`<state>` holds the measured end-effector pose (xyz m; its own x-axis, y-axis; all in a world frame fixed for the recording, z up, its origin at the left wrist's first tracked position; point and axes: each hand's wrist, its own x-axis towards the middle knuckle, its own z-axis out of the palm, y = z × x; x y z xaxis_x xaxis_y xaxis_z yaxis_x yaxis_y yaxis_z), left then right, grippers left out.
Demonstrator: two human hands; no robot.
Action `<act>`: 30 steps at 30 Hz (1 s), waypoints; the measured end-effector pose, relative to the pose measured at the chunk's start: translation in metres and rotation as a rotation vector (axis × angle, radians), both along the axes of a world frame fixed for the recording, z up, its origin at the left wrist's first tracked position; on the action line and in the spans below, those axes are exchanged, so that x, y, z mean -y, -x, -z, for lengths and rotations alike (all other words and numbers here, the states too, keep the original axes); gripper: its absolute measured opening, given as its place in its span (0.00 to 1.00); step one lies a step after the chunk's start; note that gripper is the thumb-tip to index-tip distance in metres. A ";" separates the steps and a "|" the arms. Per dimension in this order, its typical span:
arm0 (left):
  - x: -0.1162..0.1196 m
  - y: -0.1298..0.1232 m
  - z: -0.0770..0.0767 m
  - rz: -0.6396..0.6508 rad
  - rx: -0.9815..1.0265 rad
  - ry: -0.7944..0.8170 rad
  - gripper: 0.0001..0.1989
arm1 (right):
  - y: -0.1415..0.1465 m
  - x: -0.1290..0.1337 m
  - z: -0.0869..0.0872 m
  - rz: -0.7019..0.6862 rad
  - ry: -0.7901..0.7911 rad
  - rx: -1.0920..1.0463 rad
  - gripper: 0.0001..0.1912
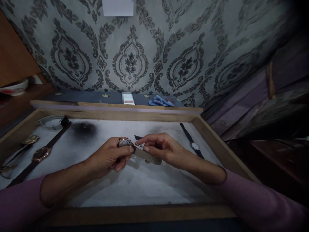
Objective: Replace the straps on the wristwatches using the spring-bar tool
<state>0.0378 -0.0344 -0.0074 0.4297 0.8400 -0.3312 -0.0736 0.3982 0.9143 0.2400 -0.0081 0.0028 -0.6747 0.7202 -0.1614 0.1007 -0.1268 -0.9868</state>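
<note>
A wristwatch with a rose-gold case (125,142) is gripped by my left hand (112,156), thumb across the lower part of the case and fingers curled beneath. From the case a grey-brown watch strap (146,156) stretches to the right. My right hand (164,148) is closed on this strap, with its outer end partly hidden by the fingers. Between the right index finger and thumb shows a thin shiny metal piece (138,145), too small to name. Just behind the fingertips is a dark strip (137,137), partly covered.
The shallow wooden tray (142,115) has a pale bottom. At its left lie a brown-strapped watch (41,154), a light-strapped watch (51,122) and a gold-coloured watch (31,139). A black-strapped watch (194,146) lies right. Beyond the rim is a blue cloth (161,101).
</note>
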 end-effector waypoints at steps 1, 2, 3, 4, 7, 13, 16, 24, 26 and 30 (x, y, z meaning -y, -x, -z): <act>0.000 0.000 0.001 0.003 0.003 -0.001 0.12 | 0.000 0.000 0.000 -0.005 0.008 -0.007 0.19; 0.000 0.001 0.001 0.006 0.008 -0.005 0.11 | 0.000 0.000 0.000 -0.007 0.014 -0.015 0.18; 0.000 0.001 0.001 0.007 0.012 -0.008 0.11 | 0.000 0.000 0.001 -0.008 0.018 -0.021 0.18; 0.000 0.001 0.001 0.009 0.013 -0.009 0.11 | 0.000 -0.001 0.001 -0.008 0.019 -0.025 0.18; 0.001 0.000 0.001 0.012 0.000 -0.003 0.12 | -0.001 -0.001 0.002 -0.009 0.025 -0.026 0.18; 0.000 0.001 0.000 0.014 0.002 -0.015 0.12 | -0.001 -0.001 0.000 -0.013 0.010 -0.002 0.18; 0.000 0.001 0.000 0.016 0.005 -0.002 0.12 | -0.001 -0.001 -0.001 -0.019 -0.008 0.013 0.17; 0.000 -0.001 -0.001 0.009 -0.010 -0.001 0.13 | 0.000 -0.001 0.000 -0.044 -0.018 0.002 0.19; 0.000 -0.001 -0.002 0.009 -0.005 -0.003 0.13 | 0.000 -0.002 0.000 -0.042 -0.026 0.016 0.19; 0.001 0.000 0.000 0.008 0.002 -0.004 0.12 | -0.001 -0.003 0.003 -0.054 -0.047 0.003 0.18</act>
<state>0.0381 -0.0349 -0.0076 0.4369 0.8380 -0.3270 -0.0723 0.3951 0.9158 0.2411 -0.0055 0.0000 -0.7120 0.6899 -0.1308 0.1092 -0.0751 -0.9912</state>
